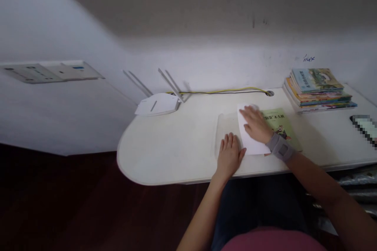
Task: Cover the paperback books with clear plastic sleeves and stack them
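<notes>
A picture book with a green cover (pixel 291 131) lies on the white desk, its cover partly hidden by my right forearm. Over its left side is a white sheet or inner cover (pixel 250 148); I cannot tell which. My right hand (pixel 255 123), with a grey band at the wrist, rests on this white surface with its fingers stretched out. To the left lies a see-through plastic sheet or book sleeve (pixel 224 124). My left hand (pixel 229 153) presses flat on the plastic near the desk's front edge, thumb towards the white sheet. Neither hand grasps anything.
The white desk (pixel 153 145) has a rounded left end. A white router (pixel 157 104) with antennas stands at the back left, its cables (pixel 219 92) running along the wall to a round hole. A stack of books (pixel 321 92) and a pixelated phone-like object (pixel 365 127) are to the right.
</notes>
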A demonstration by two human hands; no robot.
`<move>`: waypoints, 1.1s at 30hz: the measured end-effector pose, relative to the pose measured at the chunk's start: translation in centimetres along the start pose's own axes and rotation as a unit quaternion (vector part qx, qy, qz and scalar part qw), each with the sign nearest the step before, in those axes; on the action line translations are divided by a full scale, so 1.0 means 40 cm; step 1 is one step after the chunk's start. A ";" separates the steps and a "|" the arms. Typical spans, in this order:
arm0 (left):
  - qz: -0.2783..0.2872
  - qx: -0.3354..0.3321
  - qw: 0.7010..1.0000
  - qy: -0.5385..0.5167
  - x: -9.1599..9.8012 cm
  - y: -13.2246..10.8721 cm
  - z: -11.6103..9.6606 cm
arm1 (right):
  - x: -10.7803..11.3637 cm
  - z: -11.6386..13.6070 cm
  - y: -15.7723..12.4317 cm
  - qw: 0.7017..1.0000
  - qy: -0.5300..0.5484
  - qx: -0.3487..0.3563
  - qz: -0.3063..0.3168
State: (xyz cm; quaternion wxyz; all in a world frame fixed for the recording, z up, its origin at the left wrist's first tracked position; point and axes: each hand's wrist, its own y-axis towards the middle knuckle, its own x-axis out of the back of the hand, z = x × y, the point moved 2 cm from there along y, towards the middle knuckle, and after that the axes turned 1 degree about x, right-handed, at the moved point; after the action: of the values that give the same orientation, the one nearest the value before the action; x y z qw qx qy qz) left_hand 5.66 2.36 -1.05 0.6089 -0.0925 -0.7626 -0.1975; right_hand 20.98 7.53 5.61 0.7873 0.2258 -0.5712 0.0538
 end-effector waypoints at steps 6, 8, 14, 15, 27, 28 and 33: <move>-0.022 -0.002 1.000 -0.017 0.001 -0.004 0.006 | -0.019 -0.168 0.069 0.986 0.104 -0.126 0.016; -0.046 0.013 0.998 -0.040 -0.001 -0.007 0.010 | -0.038 -0.186 0.069 0.986 0.094 -0.136 0.005; -0.071 0.030 0.995 -0.059 -0.007 -0.012 0.013 | -0.064 -0.183 0.059 0.989 0.067 -0.134 -0.015; -0.069 0.028 0.996 -0.057 -0.006 -0.012 0.011 | -0.065 -0.182 0.059 0.989 0.065 -0.129 -0.016; -0.053 0.030 0.998 -0.029 0.001 -0.009 0.004 | -0.069 -0.176 0.061 0.994 0.054 -0.093 -0.012; -0.051 0.031 0.998 -0.027 0.002 -0.009 0.003 | -0.069 -0.176 0.061 0.994 0.053 -0.092 -0.011; -0.033 0.031 0.999 -0.017 0.012 -0.007 -0.002 | -0.067 -0.173 0.061 0.995 0.049 -0.086 -0.001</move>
State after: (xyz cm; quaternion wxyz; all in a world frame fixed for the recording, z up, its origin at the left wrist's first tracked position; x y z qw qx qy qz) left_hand 5.53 2.03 -0.61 0.5912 -0.0512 -0.7817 -0.1920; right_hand 25.30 13.06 2.14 0.8309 0.1550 -0.5342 0.0148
